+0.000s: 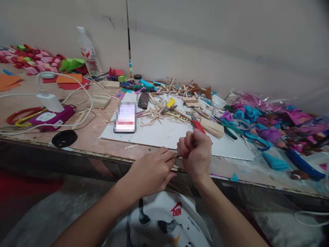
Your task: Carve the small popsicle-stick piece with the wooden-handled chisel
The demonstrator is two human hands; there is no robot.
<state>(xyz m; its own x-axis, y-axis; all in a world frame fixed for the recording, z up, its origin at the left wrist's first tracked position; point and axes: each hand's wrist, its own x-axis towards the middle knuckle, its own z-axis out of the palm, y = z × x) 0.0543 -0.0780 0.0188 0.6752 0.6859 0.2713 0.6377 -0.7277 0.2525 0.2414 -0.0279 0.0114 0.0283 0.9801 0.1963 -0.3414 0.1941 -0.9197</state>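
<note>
R hand is gripping a red-handled tool in a tight fist at the surface edge. L hand, at its 9 o'clock, is pinching a thin stick against that edge, prob. bracing it steady at the tool tip.

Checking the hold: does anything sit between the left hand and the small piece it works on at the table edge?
Nothing visible does. The left hand touches the small piece directly; the right hand, fisted round a red-handled tool, is just beside it.
</note>
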